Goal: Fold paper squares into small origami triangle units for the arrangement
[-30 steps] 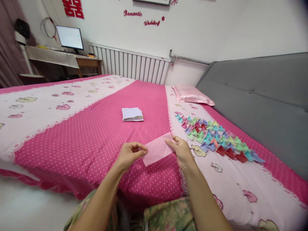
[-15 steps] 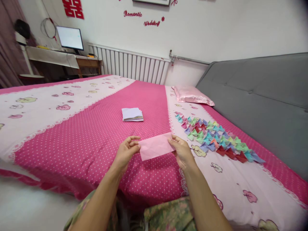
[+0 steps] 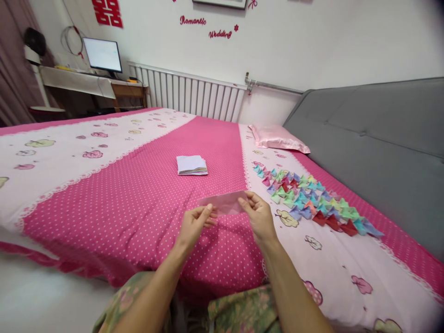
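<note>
A folded strip of pink paper [image 3: 227, 202] is held over the bed, tilted so that it looks narrow and darker. At its right end, my right hand [image 3: 259, 216] pinches it between thumb and fingers. My left hand [image 3: 196, 224] is at the lower left edge of the paper, thumb raised and fingers apart; whether it touches the paper is hard to tell. Beyond the hands lies a stack of paper sheets [image 3: 192, 165], white on top. Rows of small folded paper pieces [image 3: 307, 199] in many colours cover the bedspread to the right.
The pink and white bedspread [image 3: 138, 185] stretches all round. A pink pillow [image 3: 279, 138] lies at the far right, by the grey headboard [image 3: 367, 143]. Along the wall stand a radiator [image 3: 187, 90] and a desk [image 3: 79, 85] with a monitor [image 3: 103, 54].
The pink paper has tipped from facing me to a shallow angle. My left hand has moved right, off the left end, and its fingers have spread. My right hand keeps its pinch.
</note>
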Available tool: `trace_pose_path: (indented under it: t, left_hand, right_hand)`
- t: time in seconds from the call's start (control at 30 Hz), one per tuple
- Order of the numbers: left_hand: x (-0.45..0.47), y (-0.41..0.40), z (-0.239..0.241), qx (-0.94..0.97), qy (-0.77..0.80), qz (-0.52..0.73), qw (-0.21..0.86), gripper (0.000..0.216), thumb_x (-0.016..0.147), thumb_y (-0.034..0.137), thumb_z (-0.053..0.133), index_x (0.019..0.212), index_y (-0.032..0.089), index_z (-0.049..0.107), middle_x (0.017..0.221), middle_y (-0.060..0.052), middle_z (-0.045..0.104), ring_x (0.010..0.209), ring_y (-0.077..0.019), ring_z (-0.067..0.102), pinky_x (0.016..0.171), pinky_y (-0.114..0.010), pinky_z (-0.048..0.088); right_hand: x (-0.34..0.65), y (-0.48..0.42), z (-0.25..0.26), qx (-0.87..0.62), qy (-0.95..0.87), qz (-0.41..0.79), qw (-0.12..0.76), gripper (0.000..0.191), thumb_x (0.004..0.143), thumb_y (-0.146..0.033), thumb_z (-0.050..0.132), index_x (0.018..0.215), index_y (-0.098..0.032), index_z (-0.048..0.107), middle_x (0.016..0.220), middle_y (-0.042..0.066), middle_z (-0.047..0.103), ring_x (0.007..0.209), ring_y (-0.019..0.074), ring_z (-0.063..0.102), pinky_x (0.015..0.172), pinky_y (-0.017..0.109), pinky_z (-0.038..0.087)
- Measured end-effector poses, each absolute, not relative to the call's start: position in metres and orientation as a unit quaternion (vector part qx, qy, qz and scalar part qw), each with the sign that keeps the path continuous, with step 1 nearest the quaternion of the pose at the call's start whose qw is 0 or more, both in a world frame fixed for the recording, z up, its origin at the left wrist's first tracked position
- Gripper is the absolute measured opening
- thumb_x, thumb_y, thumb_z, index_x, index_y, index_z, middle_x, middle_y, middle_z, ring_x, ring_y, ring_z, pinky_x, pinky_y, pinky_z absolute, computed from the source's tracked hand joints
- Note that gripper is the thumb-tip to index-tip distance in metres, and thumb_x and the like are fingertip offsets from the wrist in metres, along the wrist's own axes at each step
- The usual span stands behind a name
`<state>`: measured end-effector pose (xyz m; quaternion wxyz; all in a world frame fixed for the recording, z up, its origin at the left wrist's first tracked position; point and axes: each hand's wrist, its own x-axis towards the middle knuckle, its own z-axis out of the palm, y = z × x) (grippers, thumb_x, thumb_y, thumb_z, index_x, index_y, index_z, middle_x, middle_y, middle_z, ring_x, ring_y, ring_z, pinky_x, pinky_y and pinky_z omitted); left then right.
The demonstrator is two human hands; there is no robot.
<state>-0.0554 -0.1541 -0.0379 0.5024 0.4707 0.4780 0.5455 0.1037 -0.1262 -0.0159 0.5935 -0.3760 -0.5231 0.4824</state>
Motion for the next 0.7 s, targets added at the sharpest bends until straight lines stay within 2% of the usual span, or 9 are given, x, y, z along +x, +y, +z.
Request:
trace_pose_path:
  t: [0.1,0.23,0.33,0.43,0.6,0.7]
  left_hand:
    - [-0.048,-0.154,-0.036,0.390,0.380,0.533,0.647,0.051,0.077,0.050,0.042,0.108,0.012,0.055,0.096,-0.013,0.063,0.081,-0.0200,0.061,0.074,-0.031,0.046]
    - [-0.049,-0.153,-0.032,0.306,0.289,0.539,0.729,0.048,0.080,0.046,0.040,0.111,0.012,0.052,0.102,-0.013,0.061,0.086,-0.0179,0.060,0.079,-0.028,0.046]
    - [-0.054,-0.150,-0.034,0.258,0.288,0.565,0.729,0.039,0.081,0.039,0.042,0.104,0.010,0.056,0.093,-0.011,0.064,0.075,-0.0144,0.062,0.068,-0.023,0.049]
    - [-0.058,-0.147,-0.037,0.226,0.321,0.596,0.701,0.025,0.080,0.025,0.047,0.097,0.010,0.058,0.084,-0.008,0.066,0.066,-0.0122,0.061,0.060,-0.021,0.050]
    - [-0.059,-0.147,-0.035,0.220,0.325,0.618,0.681,0.018,0.078,0.014,0.049,0.093,0.010,0.058,0.084,-0.007,0.066,0.067,-0.0126,0.061,0.059,-0.021,0.051]
    - [-0.058,-0.148,-0.034,0.221,0.328,0.619,0.678,0.018,0.078,0.013,0.048,0.093,0.010,0.058,0.085,-0.007,0.066,0.068,-0.0121,0.061,0.059,-0.021,0.051]
  right_hand:
    - [0.101,-0.129,-0.015,-0.358,-0.604,0.438,0.562,0.012,0.074,-0.023,0.058,0.084,-0.020,0.062,0.087,0.002,0.066,0.087,0.0168,0.059,0.083,0.032,0.043]
    - [0.098,-0.134,-0.015,-0.333,-0.731,0.345,0.485,0.016,0.075,-0.014,0.053,0.080,-0.023,0.066,0.092,0.002,0.066,0.110,0.0191,0.047,0.094,0.038,0.033]
    - [0.096,-0.136,-0.017,-0.319,-0.804,0.261,0.428,0.024,0.071,-0.006,0.054,0.079,-0.026,0.066,0.093,-0.001,0.066,0.113,0.0200,0.042,0.095,0.042,0.030]
    - [0.094,-0.136,-0.020,-0.301,-0.840,0.210,0.399,0.028,0.069,-0.003,0.054,0.078,-0.026,0.066,0.094,-0.002,0.066,0.113,0.0204,0.042,0.093,0.042,0.032]
    - [0.095,-0.135,-0.020,-0.308,-0.842,0.185,0.403,0.029,0.067,-0.003,0.053,0.078,-0.026,0.065,0.096,-0.002,0.065,0.113,0.0205,0.041,0.093,0.041,0.032]
    - [0.096,-0.137,-0.016,-0.319,-0.826,0.189,0.425,0.039,0.064,-0.002,0.051,0.093,-0.025,0.063,0.111,0.001,0.058,0.115,0.0208,0.039,0.097,0.041,0.029]
